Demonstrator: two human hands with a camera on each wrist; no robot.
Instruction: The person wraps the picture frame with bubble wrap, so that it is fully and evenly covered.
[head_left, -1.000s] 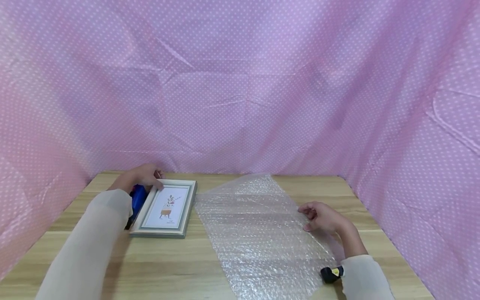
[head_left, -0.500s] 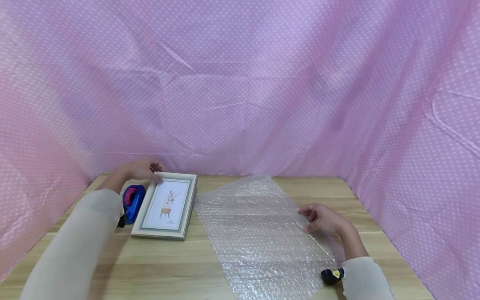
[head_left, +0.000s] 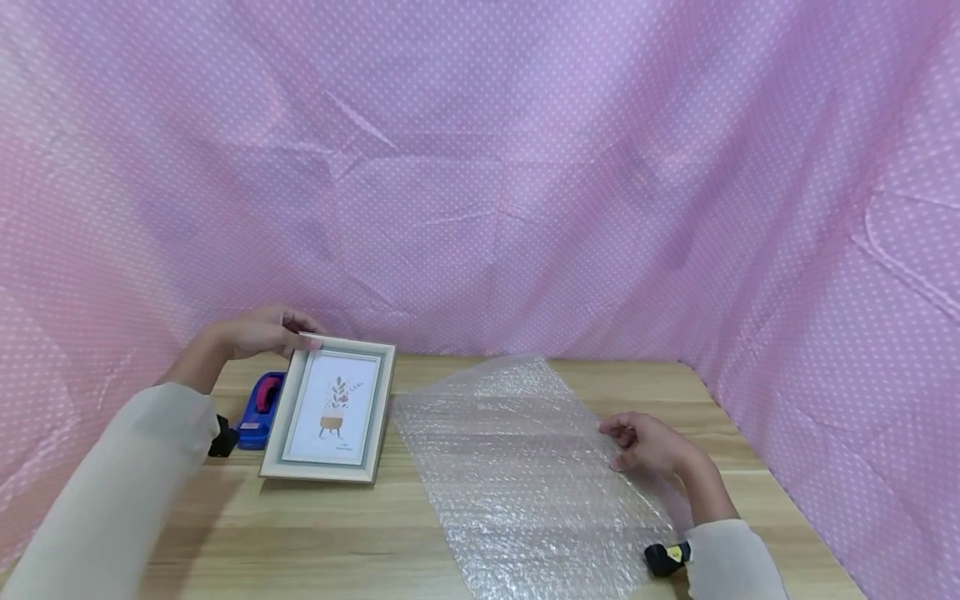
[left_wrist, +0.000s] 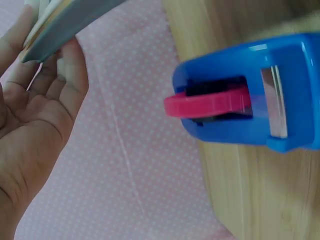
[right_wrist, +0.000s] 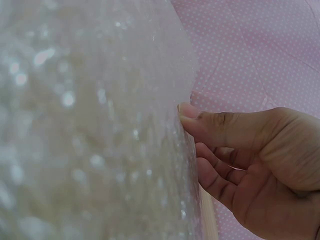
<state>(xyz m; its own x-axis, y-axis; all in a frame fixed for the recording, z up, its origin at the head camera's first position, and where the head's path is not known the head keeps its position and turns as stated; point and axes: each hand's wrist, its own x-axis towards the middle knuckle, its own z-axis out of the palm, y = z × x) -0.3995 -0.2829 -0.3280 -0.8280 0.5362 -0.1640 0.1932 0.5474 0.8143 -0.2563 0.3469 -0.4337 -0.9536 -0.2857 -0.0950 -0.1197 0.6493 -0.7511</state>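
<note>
My left hand [head_left: 262,333] grips a picture frame [head_left: 330,412] by its far left corner, thumb on the front and fingers behind. The frame's far end is raised off the table, and its front shows a drawing of a potted plant. In the left wrist view, the frame's edge [left_wrist: 75,30] sits between the thumb and curled fingers of that hand [left_wrist: 42,110]. On the right, my right hand [head_left: 656,446] pinches the right edge of a clear bubble wrap sheet [head_left: 517,475]. The right wrist view has the thumb of this hand [right_wrist: 260,165] over the bubble wrap's edge [right_wrist: 125,140].
A blue tape dispenser [head_left: 255,429] with a pink wheel [left_wrist: 215,102] stands left of the frame, beneath my left wrist. Pink dotted cloth [head_left: 480,208] hangs behind and at both sides of the wooden table [head_left: 337,533].
My left hand has moved up and a little left, lifting and tilting the frame's far end. The tape dispenser has come into fuller view. My right hand and the bubble wrap have stayed put.
</note>
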